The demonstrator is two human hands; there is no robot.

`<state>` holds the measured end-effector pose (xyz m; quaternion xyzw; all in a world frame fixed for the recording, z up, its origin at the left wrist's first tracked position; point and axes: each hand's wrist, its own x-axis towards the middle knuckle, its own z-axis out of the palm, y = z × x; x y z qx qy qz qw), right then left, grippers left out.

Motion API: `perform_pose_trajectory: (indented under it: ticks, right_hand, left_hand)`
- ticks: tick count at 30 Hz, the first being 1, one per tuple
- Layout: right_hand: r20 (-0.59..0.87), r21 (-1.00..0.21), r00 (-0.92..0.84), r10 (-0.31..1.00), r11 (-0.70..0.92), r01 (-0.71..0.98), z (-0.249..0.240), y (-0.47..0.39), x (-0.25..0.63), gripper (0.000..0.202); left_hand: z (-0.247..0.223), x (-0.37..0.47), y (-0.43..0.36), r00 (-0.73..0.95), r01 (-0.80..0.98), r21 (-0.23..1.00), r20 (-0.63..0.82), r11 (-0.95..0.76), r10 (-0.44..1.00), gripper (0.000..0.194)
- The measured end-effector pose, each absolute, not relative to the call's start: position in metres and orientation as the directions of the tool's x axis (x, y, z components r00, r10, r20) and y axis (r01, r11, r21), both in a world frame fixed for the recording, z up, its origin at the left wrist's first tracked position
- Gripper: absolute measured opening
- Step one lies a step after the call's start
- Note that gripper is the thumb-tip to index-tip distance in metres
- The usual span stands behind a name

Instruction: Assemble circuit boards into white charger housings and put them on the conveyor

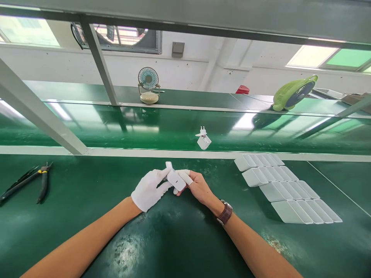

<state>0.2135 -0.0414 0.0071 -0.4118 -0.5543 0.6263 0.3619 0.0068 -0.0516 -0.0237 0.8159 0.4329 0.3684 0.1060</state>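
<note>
Two hands meet over a green, glossy mat: the left hand [149, 189], in a white cloth glove, and the right hand [197, 186], bare but for white finger covers on two fingertips, both grip one small white plastic piece [174, 178], smooth and blocky, held between them just above the bench. No writing or brand can be read anywhere. A brown-strapped watch [225, 212] circles the right wrist. Right of the right hand lie four slanted rows of white plastic shells [285, 189], rounded oblongs packed edge to edge. Beyond the hands, on the shiny belt, a white plug [203, 139] stands with prongs up. Far left of the left hand lie black pliers [27, 180], their tips cut off by the edge. How the held piece is shaped underneath is hidden by fingers.
</note>
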Motion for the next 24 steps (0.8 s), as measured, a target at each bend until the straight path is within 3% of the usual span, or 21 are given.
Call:
perform_pose_trajectory:
  ticks: [6, 12, 14, 16, 19, 24]
  right_hand:
    - [-0.012, -1.000, -0.322, 0.947, -0.017, -0.013, -0.001, -0.040, 0.213, 0.047]
    - [0.213, -0.977, -0.174, 0.961, 0.215, -0.007, -0.010, -0.042, 0.209, 0.033]
    - [0.308, -0.948, -0.192, 0.932, 0.318, 0.026, -0.007, -0.047, 0.207, 0.021]
    - [0.433, -0.878, -0.269, 0.860, 0.470, 0.089, -0.004, -0.053, 0.206, 0.015]
    - [0.558, -0.724, -0.365, 0.745, 0.652, 0.225, -0.005, -0.059, 0.205, 0.026]
    - [0.570, -0.581, -0.340, 0.748, 0.660, 0.476, -0.018, -0.059, 0.206, 0.040]
  left_hand:
    - [-0.021, 0.005, -0.051, 0.316, 0.592, 0.601, 0.439, -0.537, 0.841, 0.039]
    - [-0.014, 0.004, -0.049, 0.246, 0.536, 0.779, 0.224, -0.325, 0.943, 0.041]
    - [-0.014, 0.004, -0.047, 0.228, 0.559, 0.775, 0.198, -0.295, 0.953, 0.045]
    - [-0.013, 0.004, -0.045, 0.228, 0.609, 0.727, 0.223, -0.318, 0.948, 0.037]
    - [-0.009, 0.005, -0.043, 0.276, 0.674, 0.634, 0.261, -0.380, 0.925, 0.021]
    - [-0.008, 0.006, -0.043, 0.281, 0.709, 0.597, 0.250, -0.376, 0.927, 0.012]
